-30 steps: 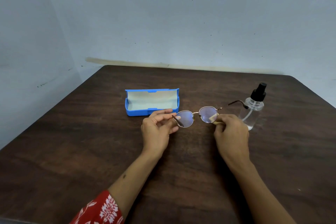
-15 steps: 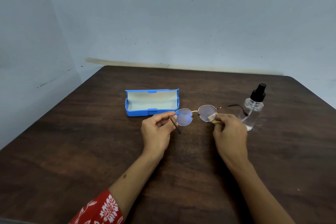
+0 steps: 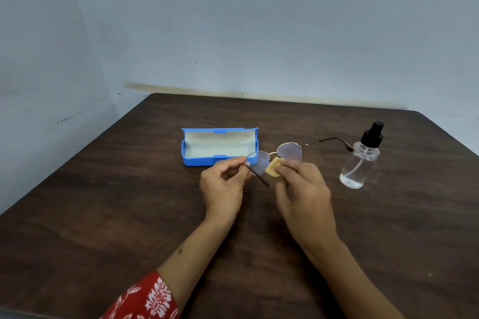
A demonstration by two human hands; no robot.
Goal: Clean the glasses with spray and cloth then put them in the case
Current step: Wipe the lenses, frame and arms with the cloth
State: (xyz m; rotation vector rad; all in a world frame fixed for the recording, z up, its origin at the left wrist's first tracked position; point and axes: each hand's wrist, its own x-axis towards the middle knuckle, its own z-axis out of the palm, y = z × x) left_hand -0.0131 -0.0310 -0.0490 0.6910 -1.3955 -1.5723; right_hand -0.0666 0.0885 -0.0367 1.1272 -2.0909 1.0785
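Round gold-rimmed glasses [image 3: 289,151] are held just above the dark wooden table [image 3: 103,215]. My left hand [image 3: 224,186] pinches the left temple near its hinge. In my right hand [image 3: 302,188] is a small yellow cloth [image 3: 272,169], pinched against the left lens by the bridge. The right temple sticks out toward the clear spray bottle [image 3: 360,160] with a black pump top. An open blue case [image 3: 219,146] with a pale lining lies just behind my left hand.
The table reaches a pale wall at its far edge, and another wall runs along the left side. A red patterned sleeve [image 3: 145,300] shows at the bottom. Bare tabletop lies in front of and around my arms.
My right hand has moved left with the cloth, from the right lens to the left lens near the bridge. The glasses have tilted slightly. My left hand keeps its hold.
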